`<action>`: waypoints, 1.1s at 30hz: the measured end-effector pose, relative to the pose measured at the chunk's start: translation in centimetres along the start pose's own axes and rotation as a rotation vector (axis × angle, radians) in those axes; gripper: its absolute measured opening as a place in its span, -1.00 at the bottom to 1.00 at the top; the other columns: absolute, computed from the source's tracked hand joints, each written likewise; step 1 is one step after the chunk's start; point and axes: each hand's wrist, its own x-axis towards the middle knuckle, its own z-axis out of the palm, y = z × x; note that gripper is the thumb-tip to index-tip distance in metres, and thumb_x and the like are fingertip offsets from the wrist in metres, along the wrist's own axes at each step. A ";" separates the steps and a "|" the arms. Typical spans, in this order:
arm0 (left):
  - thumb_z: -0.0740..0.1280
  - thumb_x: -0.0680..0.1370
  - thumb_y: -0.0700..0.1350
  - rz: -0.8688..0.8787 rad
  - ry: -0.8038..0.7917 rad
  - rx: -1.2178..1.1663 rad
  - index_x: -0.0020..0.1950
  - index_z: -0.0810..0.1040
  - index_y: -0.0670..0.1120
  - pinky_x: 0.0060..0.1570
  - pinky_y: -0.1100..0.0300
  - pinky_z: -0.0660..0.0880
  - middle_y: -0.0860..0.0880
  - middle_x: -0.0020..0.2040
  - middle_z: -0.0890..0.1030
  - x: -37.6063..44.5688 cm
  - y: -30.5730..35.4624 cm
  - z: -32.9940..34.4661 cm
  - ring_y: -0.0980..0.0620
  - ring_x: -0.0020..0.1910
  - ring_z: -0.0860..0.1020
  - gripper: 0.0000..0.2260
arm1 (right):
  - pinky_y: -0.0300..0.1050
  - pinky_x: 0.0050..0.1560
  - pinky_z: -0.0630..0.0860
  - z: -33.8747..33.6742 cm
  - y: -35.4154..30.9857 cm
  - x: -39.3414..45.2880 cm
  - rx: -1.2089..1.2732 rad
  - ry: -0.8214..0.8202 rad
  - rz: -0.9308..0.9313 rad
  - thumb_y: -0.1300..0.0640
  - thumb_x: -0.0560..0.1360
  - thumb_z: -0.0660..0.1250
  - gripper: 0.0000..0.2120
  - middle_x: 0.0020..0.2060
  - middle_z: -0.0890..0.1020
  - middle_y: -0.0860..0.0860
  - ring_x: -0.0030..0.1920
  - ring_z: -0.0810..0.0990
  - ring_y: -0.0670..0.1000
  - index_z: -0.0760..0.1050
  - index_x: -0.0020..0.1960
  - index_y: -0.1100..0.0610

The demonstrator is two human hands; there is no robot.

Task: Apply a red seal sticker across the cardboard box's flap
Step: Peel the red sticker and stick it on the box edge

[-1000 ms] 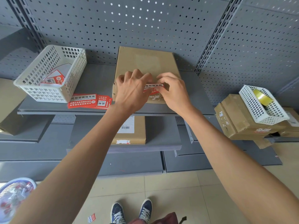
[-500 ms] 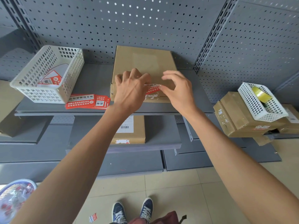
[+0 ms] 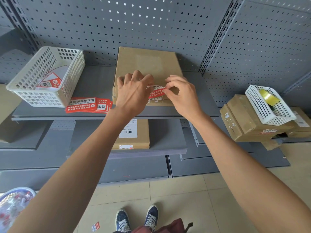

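Note:
A flat brown cardboard box (image 3: 148,64) lies on the grey shelf (image 3: 94,81), its front flap edge facing me. A red and white seal sticker (image 3: 155,92) sits at that front edge, over torn white sticker remains. My left hand (image 3: 133,93) rests on the box's front left part, fingers curled, its thumb side touching the sticker's left end. My right hand (image 3: 181,96) pinches the sticker's right end between thumb and forefinger. Whether the sticker is fully stuck down I cannot tell.
A stack of red seal stickers (image 3: 87,105) lies left of the box, beside a white basket (image 3: 45,76) holding more stickers. On a lower shelf sits another labelled box (image 3: 133,133). At right, boxes (image 3: 247,118) carry a white basket (image 3: 269,105) with tape.
My right hand has drawn back to the right, uncovering the sticker, and now pinches its right end. My left hand has stayed on the box.

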 end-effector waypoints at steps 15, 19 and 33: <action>0.34 0.62 -0.03 -0.061 -0.006 -0.122 0.11 0.62 -0.02 0.24 -0.05 0.30 -0.05 0.15 0.53 -0.2 -1.7 -0.9 -0.14 0.07 0.56 -0.87 | -0.37 0.28 0.36 -0.2 -0.1 -0.4 0.011 -0.015 -0.001 0.24 0.48 0.46 -0.94 0.07 0.69 0.05 0.23 0.60 -0.03 0.60 -0.14 0.20; 0.33 0.62 -0.03 -0.053 0.004 -0.144 0.10 0.61 -0.03 0.21 -0.06 0.32 -0.06 0.12 0.54 -0.3 -1.8 -0.7 -0.17 0.03 0.57 -0.87 | -0.40 0.27 0.36 -0.2 -0.5 -0.4 0.024 0.003 0.027 0.23 0.47 0.47 -0.95 0.10 0.68 0.02 0.21 0.60 -0.06 0.61 -0.09 0.17; 0.34 0.55 0.04 -0.095 0.033 -0.360 0.11 0.55 0.00 0.14 -0.11 0.51 0.05 0.07 0.68 -0.3 -1.6 -1.7 -0.04 0.03 0.65 -0.81 | -0.15 0.26 0.45 -0.4 -1.5 0.2 0.099 0.080 0.113 0.13 0.50 0.45 -0.93 0.10 0.67 -0.03 0.18 0.58 -0.10 0.64 -0.11 0.13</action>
